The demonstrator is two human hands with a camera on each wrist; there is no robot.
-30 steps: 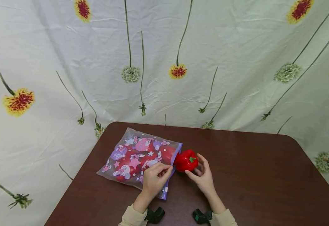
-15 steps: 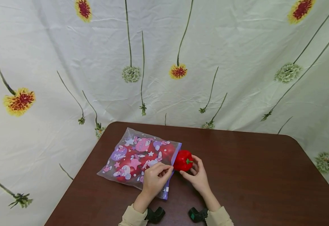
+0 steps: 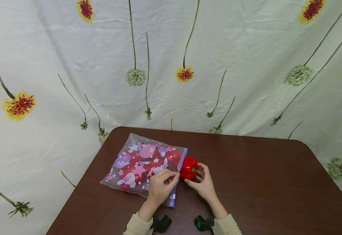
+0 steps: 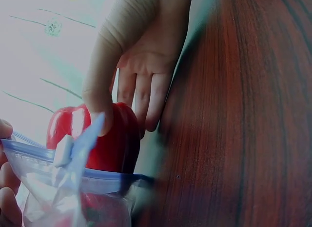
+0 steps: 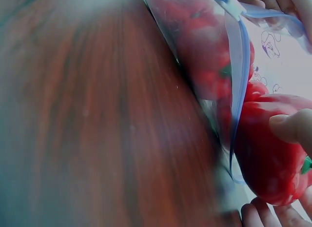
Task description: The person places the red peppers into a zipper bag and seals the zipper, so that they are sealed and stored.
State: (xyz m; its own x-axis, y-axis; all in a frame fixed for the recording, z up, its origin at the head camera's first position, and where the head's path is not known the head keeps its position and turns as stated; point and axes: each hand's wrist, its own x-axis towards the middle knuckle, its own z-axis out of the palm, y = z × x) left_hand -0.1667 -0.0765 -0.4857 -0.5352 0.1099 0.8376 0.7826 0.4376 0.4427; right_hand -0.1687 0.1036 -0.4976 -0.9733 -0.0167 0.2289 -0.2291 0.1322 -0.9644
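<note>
A printed, see-through zip bag [image 3: 147, 150] lies at the left of the table, with red bell peppers [image 5: 200, 51] inside. My left hand [image 3: 160, 186] pinches the purple edge of its mouth. A white slider [image 4: 63, 151] sits on that edge in the left wrist view. At the opening, my right hand [image 3: 202, 186] holds a red bell pepper [image 3: 188, 168], thumb on one side and fingers on the other. The pepper's front end is within the mouth, and its green stem [image 3: 194, 170] faces the right palm. The left fingertips partly hide the bag's edge.
The dark brown table [image 3: 262, 182] extends to the right of both hands. Behind it hangs a pale curtain [image 3: 165, 49] with printed flowers. Black devices are strapped at the left wrist [image 3: 160, 224] and right wrist [image 3: 203, 223].
My right hand has moved left with the bell pepper, bringing it into the bag's mouth. The pepper's stem has turned toward the right. My left hand has stayed on the bag's edge.
</note>
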